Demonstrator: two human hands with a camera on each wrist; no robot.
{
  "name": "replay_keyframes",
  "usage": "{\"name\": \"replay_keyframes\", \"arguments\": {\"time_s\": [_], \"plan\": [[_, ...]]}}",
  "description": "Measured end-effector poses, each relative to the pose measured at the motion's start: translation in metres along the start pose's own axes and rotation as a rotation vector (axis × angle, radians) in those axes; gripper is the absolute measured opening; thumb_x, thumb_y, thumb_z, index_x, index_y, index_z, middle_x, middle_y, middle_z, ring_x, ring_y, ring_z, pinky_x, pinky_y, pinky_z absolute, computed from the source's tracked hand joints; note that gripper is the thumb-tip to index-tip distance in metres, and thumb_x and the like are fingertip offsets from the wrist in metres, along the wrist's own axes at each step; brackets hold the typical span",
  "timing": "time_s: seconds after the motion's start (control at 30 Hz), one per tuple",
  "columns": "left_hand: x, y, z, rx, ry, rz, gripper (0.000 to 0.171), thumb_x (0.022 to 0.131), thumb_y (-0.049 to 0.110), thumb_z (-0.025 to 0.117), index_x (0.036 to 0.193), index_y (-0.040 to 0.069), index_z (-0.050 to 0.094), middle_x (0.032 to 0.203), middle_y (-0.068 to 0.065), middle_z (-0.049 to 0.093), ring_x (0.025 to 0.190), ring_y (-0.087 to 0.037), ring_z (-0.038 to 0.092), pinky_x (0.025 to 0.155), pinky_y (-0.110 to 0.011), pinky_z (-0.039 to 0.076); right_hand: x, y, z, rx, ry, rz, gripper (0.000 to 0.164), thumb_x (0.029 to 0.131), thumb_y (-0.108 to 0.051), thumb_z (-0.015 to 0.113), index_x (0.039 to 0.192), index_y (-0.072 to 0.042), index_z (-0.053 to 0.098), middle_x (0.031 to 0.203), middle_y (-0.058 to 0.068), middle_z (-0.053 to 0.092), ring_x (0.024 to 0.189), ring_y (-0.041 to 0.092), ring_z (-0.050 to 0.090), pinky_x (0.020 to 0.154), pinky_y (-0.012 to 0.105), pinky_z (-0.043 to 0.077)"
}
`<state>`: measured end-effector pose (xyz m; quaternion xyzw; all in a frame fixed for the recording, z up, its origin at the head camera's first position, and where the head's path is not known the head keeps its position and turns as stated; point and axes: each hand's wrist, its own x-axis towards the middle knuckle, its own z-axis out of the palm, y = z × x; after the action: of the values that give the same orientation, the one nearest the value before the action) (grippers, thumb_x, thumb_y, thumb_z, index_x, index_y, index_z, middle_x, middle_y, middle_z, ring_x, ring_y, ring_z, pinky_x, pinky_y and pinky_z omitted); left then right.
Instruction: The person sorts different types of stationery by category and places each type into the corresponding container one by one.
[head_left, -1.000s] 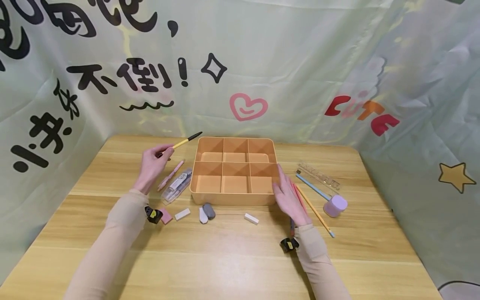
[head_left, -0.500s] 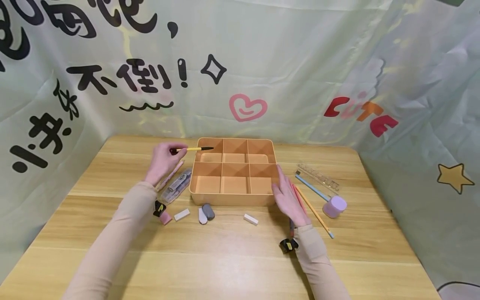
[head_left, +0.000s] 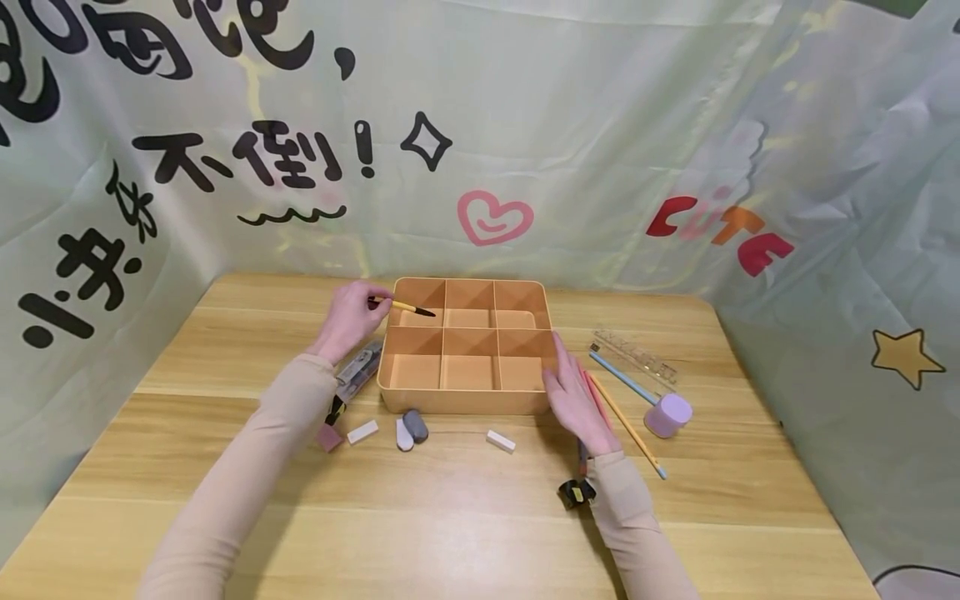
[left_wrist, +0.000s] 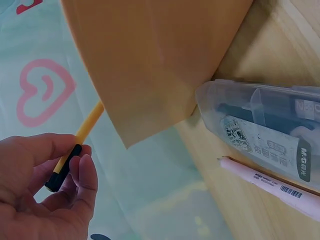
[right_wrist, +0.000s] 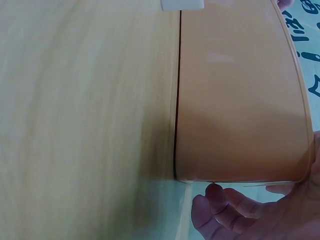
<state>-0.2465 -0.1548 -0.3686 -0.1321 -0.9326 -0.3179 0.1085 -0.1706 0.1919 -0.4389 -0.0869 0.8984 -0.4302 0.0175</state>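
Observation:
My left hand [head_left: 351, 318] pinches a yellow pen [head_left: 405, 307] with black ends, above the back-left compartment of a tan divided box [head_left: 465, 402]. In the left wrist view, thumb and fingers hold the pen [left_wrist: 89, 124] near its black clip, and the box's side wall [left_wrist: 150, 65] hides its far end. My right hand [head_left: 573, 398] rests against the box's right side. Seen from the right wrist, that hand [right_wrist: 260, 212] has its fingers by the end wall, the thumb near the rim. The compartments in view hold nothing.
Left of the box lie a clear plastic case [left_wrist: 265, 130] and a pink pen [left_wrist: 275, 184]. Several erasers, including a white one [head_left: 501, 441], lie in front. On the right are a ruler [head_left: 636, 357], pencils [head_left: 628, 427] and a purple cylinder [head_left: 668, 416].
My left hand has moved right with the pen, from beside the box to over its back-left compartment; the pen's tip now slopes down to the right. My right hand stays at the box's side.

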Motion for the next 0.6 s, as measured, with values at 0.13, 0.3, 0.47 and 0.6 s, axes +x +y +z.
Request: {"name": "replay_keyframes", "arguments": {"time_s": [0.13,0.3,0.47,0.6], "plan": [[0.002,0.000,0.005,0.032,-0.005,0.028,0.021,0.095,0.005,0.060,0.104,-0.006,0.076,0.097,-0.021,0.076,0.077,-0.030,0.065,0.067,-0.031,0.045,-0.001,-0.001,0.000,0.000,-0.003,0.001,0.065,0.106,-0.011,0.034,0.162,-0.003,0.001,0.170,0.021,0.005,0.157,0.041,0.007,0.127,0.057,0.008],[0.002,0.000,0.009,0.044,-0.044,0.019,0.021,0.096,0.004,0.060,0.106,-0.006,0.076,0.098,-0.021,0.076,0.080,-0.030,0.068,0.070,-0.034,0.050,-0.001,0.000,0.000,-0.005,-0.006,0.004,0.066,0.106,-0.012,0.034,0.162,-0.004,0.000,0.170,0.022,0.004,0.156,0.042,0.007,0.127,0.057,0.007],[0.001,-0.001,0.012,0.048,-0.074,0.020,0.021,0.096,0.004,0.060,0.106,-0.006,0.076,0.098,-0.021,0.076,0.078,-0.029,0.066,0.067,-0.032,0.048,0.000,0.000,0.000,-0.008,-0.004,0.004,0.065,0.106,-0.013,0.034,0.162,-0.003,0.001,0.170,0.022,0.005,0.157,0.041,0.007,0.127,0.056,0.008],[0.001,-0.002,0.013,0.055,-0.084,0.012,0.021,0.097,0.005,0.060,0.106,-0.005,0.075,0.101,-0.021,0.076,0.077,-0.029,0.064,0.065,-0.029,0.045,-0.001,0.000,0.000,-0.004,-0.005,0.006,0.065,0.107,-0.013,0.034,0.162,-0.004,0.001,0.170,0.022,0.006,0.157,0.040,0.008,0.128,0.055,0.009]]}}
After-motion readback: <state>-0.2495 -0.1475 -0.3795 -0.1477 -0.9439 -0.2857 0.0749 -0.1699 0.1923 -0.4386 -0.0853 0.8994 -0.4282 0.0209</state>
